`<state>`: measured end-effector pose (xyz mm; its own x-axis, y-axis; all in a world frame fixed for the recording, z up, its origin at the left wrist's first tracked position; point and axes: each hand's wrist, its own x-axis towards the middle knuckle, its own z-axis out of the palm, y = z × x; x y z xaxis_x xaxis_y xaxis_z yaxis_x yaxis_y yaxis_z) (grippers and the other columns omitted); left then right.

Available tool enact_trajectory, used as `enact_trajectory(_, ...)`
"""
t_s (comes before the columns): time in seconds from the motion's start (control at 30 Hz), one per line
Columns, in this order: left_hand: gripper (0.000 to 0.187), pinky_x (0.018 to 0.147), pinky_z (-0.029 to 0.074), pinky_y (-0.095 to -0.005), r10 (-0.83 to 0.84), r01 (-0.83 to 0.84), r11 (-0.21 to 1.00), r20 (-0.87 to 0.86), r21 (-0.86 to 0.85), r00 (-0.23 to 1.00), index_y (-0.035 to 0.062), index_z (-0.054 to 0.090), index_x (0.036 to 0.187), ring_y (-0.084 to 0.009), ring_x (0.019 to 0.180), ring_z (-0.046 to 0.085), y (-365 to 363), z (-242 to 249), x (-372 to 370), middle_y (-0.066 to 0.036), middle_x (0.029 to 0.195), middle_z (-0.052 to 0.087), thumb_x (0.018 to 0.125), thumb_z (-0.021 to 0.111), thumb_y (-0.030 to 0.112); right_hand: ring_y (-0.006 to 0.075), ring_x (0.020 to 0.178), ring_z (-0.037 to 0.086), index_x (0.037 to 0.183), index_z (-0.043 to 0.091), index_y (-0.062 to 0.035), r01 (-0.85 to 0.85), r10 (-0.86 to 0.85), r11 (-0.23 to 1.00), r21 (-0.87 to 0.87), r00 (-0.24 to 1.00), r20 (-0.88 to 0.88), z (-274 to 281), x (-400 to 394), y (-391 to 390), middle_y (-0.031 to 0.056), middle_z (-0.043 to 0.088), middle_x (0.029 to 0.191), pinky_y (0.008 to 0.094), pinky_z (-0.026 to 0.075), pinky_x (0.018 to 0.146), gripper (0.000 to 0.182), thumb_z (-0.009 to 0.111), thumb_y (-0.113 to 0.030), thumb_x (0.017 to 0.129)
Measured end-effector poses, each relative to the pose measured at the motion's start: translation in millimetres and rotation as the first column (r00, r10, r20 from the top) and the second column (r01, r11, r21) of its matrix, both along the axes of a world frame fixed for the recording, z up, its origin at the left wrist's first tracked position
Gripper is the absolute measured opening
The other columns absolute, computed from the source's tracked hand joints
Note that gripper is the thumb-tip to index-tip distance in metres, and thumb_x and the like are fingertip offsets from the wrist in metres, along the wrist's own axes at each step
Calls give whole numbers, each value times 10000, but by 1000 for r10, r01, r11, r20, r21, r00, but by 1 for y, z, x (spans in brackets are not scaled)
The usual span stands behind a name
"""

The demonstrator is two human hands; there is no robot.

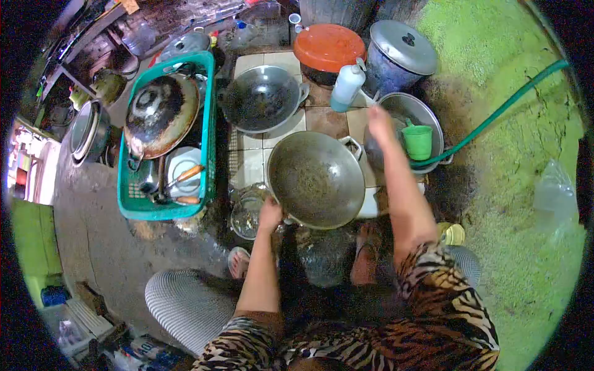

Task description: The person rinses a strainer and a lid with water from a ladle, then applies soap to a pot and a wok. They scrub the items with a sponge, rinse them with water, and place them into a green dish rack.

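Observation:
A large metal wok [317,179] stands tipped toward me at the middle of the tiled surface. My left hand [271,216] is closed on its near-left rim, by the handle there. Raised over the left side of a big metal basin [436,114], my right hand [380,127] is blurred, with its fingers drawn together; what is in it I cannot make out. A green plastic mug [417,142] sits in the basin. Just left of the right hand stands a white pump bottle [348,86] with bluish liquid low in it. Behind the tipped wok rests a second, darker wok [262,99].
At left, a teal basket [211,123] holds a blackened lid [162,116], pots and wooden-handled utensils. An orange-lidded pot [329,46] and a tall lidded pot [403,48] stand behind. A green hose [504,111] runs into the basin. A clear glass lid [246,216] lies near my left foot.

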<state>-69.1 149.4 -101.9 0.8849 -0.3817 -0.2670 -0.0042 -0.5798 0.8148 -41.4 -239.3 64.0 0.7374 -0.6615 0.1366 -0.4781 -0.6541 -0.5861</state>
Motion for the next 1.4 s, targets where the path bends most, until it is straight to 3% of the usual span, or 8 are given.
enact_trajectory(0.23,311,512,469,-330,101,-100,995,-125,18,987,-56,513,1032,-218,523,600,-34,74,39,-169,700,615,738,443,16,341,1016,555,1164,534,-53,-178,181,935,-308,983,-21,-8,167,-126,195,577,1094,386,434,855,372,483,-264,861)
enact_trajectory(0.4,259,532,474,-335,33,-34,999,-73,-18,997,-64,543,932,-223,562,603,-35,60,79,-167,703,603,734,429,56,99,398,355,647,513,-73,-191,275,870,454,953,-125,5,192,-144,-1,436,516,258,257,348,267,524,-254,844)
enact_trajectory(0.5,260,546,473,-334,177,-165,984,-330,65,927,-72,540,915,-240,575,604,-44,78,100,-173,729,604,732,429,74,99,398,355,619,485,-75,-126,200,840,528,976,-84,4,193,-135,-2,442,517,249,257,341,277,540,-241,835)
enact_trajectory(0.8,399,517,481,-331,126,-124,992,-67,31,990,-101,492,1098,-226,522,594,-40,51,115,-180,710,604,746,421,74,68,452,374,737,514,-83,-105,46,582,806,994,97,-22,189,-137,-3,478,575,211,289,395,151,537,-185,845)
enact_trajectory(0.9,406,845,442,-374,134,-98,986,-294,134,946,-33,510,1142,-320,990,571,-49,77,119,-236,1056,584,804,459,185,95,427,354,655,506,-78,-131,-48,632,763,977,207,-16,187,-119,14,473,547,243,293,365,198,503,-168,831)
enact_trajectory(1.0,413,846,441,-374,112,-75,987,-280,140,953,-25,508,1152,-320,996,569,-47,75,121,-241,1058,580,813,465,206,90,447,373,722,518,-85,62,-37,698,713,998,-50,-6,197,-119,4,480,574,232,301,381,142,530,-177,829)
enact_trajectory(1.1,433,484,469,-315,120,-114,993,-223,43,967,-107,455,1148,-208,489,580,-46,70,117,-162,678,604,755,420,71,104,434,370,653,512,-112,-58,138,898,435,978,-154,-7,209,-143,-5,468,547,254,309,378,166,551,-188,796)
enact_trajectory(1.4,423,501,488,-333,182,-216,975,-396,-43,900,-86,493,1127,-221,508,601,-29,16,123,-167,703,620,750,413,88,135,384,379,607,516,-78,-202,59,707,678,972,228,-23,189,-125,21,468,513,305,277,334,99,539,8,650)
